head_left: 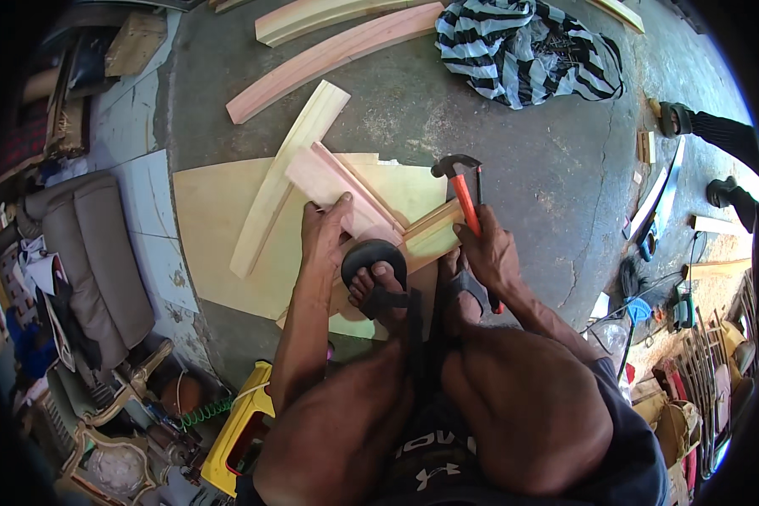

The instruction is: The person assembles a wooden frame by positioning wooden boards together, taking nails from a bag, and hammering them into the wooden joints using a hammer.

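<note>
My left hand (325,226) is closed around the near left edge of a pinkish wooden piece (339,190), its thumb on top. That piece meets a shorter yellowish wooden piece (433,232) at an angle, and my sandaled left foot (378,282) presses on the joint. In my right hand (491,253) is a claw hammer (465,192) with an orange handle, its head pointing away from me. A thin dark rod (479,187) stands beside the hammer handle; what it is I cannot tell. A long pale wooden strip (282,190) lies beyond my left hand.
Under the wood is a thin tan board (219,211). Curved wooden pieces (329,63) and a striped black-and-white plastic bag (523,55) lie farther off. A handsaw (659,211) is at right, near another person's feet (721,192). A yellow crate (236,430) stands at lower left.
</note>
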Action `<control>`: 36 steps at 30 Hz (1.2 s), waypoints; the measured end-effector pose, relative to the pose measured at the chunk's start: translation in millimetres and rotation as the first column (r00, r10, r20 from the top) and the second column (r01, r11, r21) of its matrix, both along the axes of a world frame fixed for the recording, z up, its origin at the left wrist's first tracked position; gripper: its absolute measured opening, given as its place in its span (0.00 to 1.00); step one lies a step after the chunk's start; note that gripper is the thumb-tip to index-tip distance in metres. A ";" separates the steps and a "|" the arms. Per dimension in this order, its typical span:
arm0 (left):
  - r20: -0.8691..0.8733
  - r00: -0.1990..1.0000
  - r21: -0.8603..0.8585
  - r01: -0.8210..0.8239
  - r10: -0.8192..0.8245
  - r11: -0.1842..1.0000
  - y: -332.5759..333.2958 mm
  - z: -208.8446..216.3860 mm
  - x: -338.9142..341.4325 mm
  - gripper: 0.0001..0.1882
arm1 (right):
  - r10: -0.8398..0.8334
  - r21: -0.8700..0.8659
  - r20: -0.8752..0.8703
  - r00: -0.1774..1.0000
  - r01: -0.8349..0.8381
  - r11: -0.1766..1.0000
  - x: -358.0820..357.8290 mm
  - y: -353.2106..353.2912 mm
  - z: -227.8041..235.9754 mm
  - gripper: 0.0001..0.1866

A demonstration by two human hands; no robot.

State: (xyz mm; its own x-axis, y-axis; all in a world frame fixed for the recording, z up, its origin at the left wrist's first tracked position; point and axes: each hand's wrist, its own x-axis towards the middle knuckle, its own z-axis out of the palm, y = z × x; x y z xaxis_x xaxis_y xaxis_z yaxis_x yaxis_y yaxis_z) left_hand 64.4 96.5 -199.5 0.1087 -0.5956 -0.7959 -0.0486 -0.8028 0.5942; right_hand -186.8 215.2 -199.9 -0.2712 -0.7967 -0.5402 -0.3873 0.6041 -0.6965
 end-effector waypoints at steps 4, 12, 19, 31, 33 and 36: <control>0.011 1.000 -0.165 0.019 -0.017 0.986 0.7 47.9 -17.2 0.36 | -0.089 -0.017 0.074 0.993 0.091 0.996 -6.6 -0.5 9.1 0.18; 0.031 0.963 -0.718 0.207 -0.267 0.664 -43.0 94.0 -79.0 0.13 | -0.298 -0.490 0.008 0.955 0.264 0.831 -67.0 -83.8 20.5 0.17; 0.293 0.862 -0.824 0.447 -0.414 0.348 -44.0 19.7 -135.7 0.14 | -0.348 -0.514 -0.016 0.938 0.291 0.807 -87.3 -79.2 -11.4 0.15; 0.751 0.486 -0.483 0.866 -0.447 0.131 -58.0 -44.0 -125.8 0.17 | -0.544 -0.369 0.298 0.784 0.620 0.692 -72.9 -75.9 95.0 0.13; 0.679 0.547 -0.488 0.835 -0.490 0.256 -58.8 -45.5 -125.5 0.18 | -0.474 -0.344 0.163 0.865 0.500 0.795 -56.0 -71.0 64.8 0.11; 0.811 0.300 -0.260 0.954 -0.503 0.150 -56.0 -55.3 -125.0 0.19 | -0.047 -0.061 -0.019 0.999 0.045 0.997 -67.3 -61.3 43.8 0.09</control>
